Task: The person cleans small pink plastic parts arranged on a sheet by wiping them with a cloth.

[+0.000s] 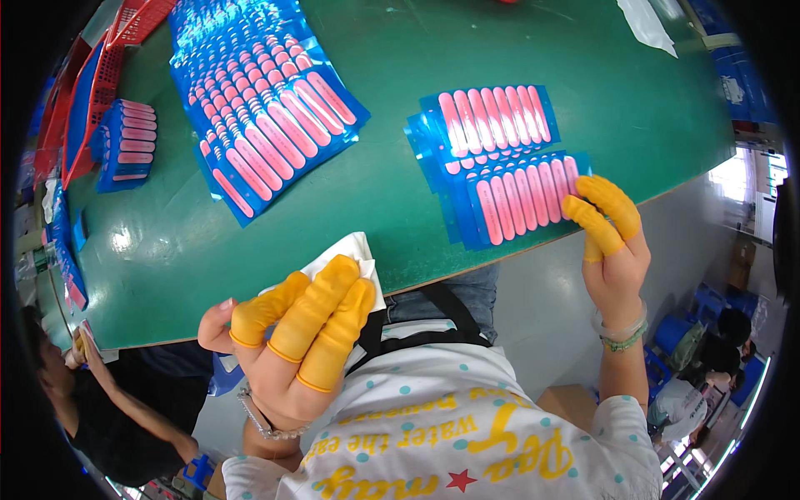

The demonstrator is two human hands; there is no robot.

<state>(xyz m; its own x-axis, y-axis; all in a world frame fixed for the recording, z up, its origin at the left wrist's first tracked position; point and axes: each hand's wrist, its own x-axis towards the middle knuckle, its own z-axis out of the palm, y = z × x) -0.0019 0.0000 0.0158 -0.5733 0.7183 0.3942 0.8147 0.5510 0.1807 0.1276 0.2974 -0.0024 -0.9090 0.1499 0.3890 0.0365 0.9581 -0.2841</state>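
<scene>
My left hand (292,342), with yellow cots on several fingers, has its fingers closed over a folded white cloth (354,247) at the table's near edge. The cloth lies partly hidden beneath the fingers. On the right, my right hand (612,237), also in yellow finger cots, pinches the right edge of a blue film sheet with pink rounded strips (525,200). That sheet tops a small overlapping pile. Just behind it lies another sheet of pink strips (496,121), shiny with glare.
A long fanned stack of similar sheets (267,133) covers the far left of the green table (392,50). Red baskets (104,79) and a smaller bundle (129,142) stand beyond it. A white sheet (648,27) lies far right. Another person (108,400) works at lower left.
</scene>
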